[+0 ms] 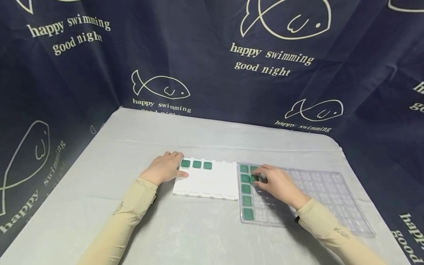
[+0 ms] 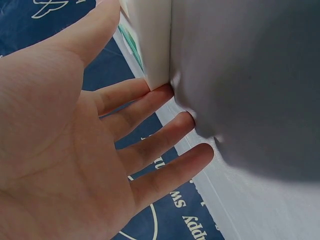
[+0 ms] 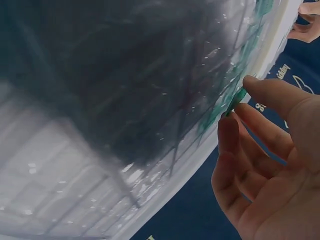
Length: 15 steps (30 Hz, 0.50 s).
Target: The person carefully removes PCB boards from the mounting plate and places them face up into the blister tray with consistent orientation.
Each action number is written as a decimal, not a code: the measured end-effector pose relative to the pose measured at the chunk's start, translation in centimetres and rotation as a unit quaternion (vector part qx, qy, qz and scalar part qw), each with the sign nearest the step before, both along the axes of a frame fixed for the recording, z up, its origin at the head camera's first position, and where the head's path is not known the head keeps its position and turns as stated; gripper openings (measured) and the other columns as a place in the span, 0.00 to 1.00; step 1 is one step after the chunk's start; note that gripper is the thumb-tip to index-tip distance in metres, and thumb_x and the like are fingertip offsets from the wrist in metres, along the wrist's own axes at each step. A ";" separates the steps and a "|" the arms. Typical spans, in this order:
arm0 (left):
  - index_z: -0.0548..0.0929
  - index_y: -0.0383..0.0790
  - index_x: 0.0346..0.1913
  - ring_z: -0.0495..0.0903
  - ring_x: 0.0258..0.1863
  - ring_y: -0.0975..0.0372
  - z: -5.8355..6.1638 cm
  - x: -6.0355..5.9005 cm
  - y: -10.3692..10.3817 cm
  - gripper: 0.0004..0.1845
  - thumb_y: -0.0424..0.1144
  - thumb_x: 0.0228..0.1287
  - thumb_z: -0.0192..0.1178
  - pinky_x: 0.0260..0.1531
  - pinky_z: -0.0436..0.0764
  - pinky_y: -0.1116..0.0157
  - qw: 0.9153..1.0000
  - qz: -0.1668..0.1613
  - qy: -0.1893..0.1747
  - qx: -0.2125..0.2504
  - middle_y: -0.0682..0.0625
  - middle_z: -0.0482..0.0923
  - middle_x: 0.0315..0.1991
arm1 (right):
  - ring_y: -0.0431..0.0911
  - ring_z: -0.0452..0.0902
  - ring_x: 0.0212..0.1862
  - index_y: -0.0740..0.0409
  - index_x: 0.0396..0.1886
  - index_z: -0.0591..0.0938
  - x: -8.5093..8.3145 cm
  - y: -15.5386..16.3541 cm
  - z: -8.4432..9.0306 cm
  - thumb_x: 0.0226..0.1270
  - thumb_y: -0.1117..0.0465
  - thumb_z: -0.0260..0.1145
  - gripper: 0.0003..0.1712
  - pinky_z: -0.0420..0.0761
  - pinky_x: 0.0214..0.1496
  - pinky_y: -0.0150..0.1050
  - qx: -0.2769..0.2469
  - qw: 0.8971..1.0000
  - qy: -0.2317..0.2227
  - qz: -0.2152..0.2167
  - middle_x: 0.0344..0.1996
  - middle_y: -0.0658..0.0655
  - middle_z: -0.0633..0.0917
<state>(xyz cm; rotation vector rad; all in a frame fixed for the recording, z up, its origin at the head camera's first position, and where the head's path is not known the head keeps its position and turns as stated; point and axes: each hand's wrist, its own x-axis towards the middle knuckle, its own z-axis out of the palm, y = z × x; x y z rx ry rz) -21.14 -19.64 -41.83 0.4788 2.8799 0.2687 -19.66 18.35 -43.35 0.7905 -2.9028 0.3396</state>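
Observation:
At its left end, a white board [image 1: 205, 184] with notched edges has my left hand [image 1: 165, 167] against it. In the left wrist view those fingers [image 2: 165, 132] are nearly straight, and some fingertips touch the board's edge. Three green square pieces [image 1: 197, 164], like small circuit boards, sit in a row along the board's far edge. My right hand [image 1: 278, 184] pinches another green square piece [image 3: 237, 101] between thumb and fingertips, tilted above the clear plastic tray [image 1: 331, 198]. Below it, more green squares [image 1: 246, 189] fill the tray's left column.
The many-pocketed tray lies just right of the board. A pale cloth [image 1: 185, 235] covers the table. Dark blue curtains [image 1: 212, 44] with fish drawings and white lettering enclose its back and sides.

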 end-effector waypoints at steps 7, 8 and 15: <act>0.69 0.32 0.71 0.75 0.64 0.42 0.2 0.0 0.0 0.42 0.59 0.65 0.65 0.61 0.79 0.43 1.000 0.000 -0.007 0.001 0.37 0.74 0.68 | 0.49 0.87 0.42 0.53 0.49 0.88 0.1 0.7 -0.5 0.58 0.58 0.78 0.18 0.87 0.46 0.50 0.001 1.000 0.003 0.000 0.45 0.54 0.89; 0.69 0.32 0.71 0.75 0.64 0.42 0.2 0.1 0.0 0.42 0.59 0.65 0.66 0.61 0.79 0.43 1.000 0.001 -0.006 0.002 0.37 0.74 0.68 | 0.50 0.87 0.44 0.53 0.49 0.88 0.1 0.8 -0.5 0.58 0.58 0.78 0.18 0.87 0.47 0.50 0.000 1.000 0.005 0.001 0.45 0.54 0.89; 0.69 0.32 0.71 0.75 0.63 0.42 0.3 0.1 0.0 0.42 0.59 0.65 0.66 0.61 0.79 0.43 1.000 0.003 -0.004 0.003 0.37 0.74 0.68 | 0.46 0.85 0.39 0.54 0.48 0.89 0.0 1.0 -0.3 0.59 0.57 0.78 0.17 0.87 0.42 0.45 -0.005 1.000 0.003 0.002 0.45 0.54 0.89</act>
